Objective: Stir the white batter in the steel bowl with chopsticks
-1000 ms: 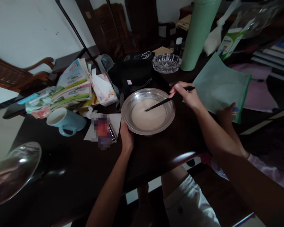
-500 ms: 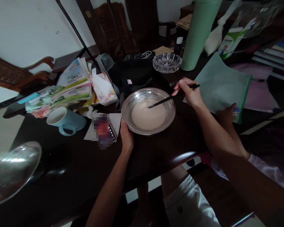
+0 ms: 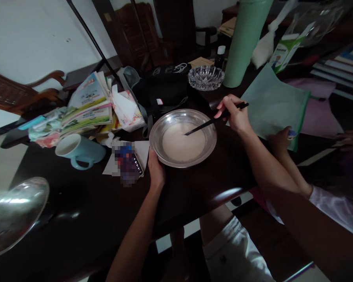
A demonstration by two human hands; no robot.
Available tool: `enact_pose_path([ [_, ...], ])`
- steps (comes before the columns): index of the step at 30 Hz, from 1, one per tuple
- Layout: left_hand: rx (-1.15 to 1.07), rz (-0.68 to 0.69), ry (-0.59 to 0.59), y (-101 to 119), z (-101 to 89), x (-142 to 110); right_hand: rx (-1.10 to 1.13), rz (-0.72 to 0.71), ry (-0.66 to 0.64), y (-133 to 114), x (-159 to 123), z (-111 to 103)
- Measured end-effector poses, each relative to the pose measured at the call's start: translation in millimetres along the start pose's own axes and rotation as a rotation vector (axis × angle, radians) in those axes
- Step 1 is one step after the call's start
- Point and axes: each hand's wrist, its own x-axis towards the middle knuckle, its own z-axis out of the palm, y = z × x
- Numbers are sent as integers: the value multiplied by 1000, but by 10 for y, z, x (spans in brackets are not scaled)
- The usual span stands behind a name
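A wide metal bowl (image 3: 211, 143) stands on the dark table, holding a pale, creamy liquid (image 3: 182, 145). My left hand (image 3: 157, 169) grips the bowl's near left side, its fingers partly hidden beneath the rim. Black chopsticks (image 3: 204, 124) are pinched in my right hand (image 3: 234, 114), above the bowl's right edge. Their tips dip into the liquid near its middle. Whether there are one or two sticks is hard to make out.
To the left are a blue mug (image 3: 81, 152), a phone (image 3: 130, 163) on paper and a glass lid (image 3: 19, 215). Behind the bowl sit a glass ashtray (image 3: 206, 78) and a green tumbler (image 3: 245, 47). Another person's hand (image 3: 278, 141) touches a green zip pouch (image 3: 273, 105) at right.
The view has shifted slightly. My right hand still holds the chopsticks in the liquid, and my left hand stays on the bowl. Another hand has appeared at the far right.
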Motion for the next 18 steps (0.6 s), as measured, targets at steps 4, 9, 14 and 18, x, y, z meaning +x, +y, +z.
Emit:
enact_pose_path([
  [4, -36, -5, 7, 19, 3, -6, 54, 40, -71, 2, -11, 8],
  [9, -15, 5, 2, 43, 7, -8, 54, 32, -191, 1, -30, 27],
  [14, 32, -5, 12, 50, -2, -7, 15, 8, 9, 24, 13, -27],
  [18, 45, -1, 21, 69, -2, -15, 38, 45, -89, -1, -16, -8],
])
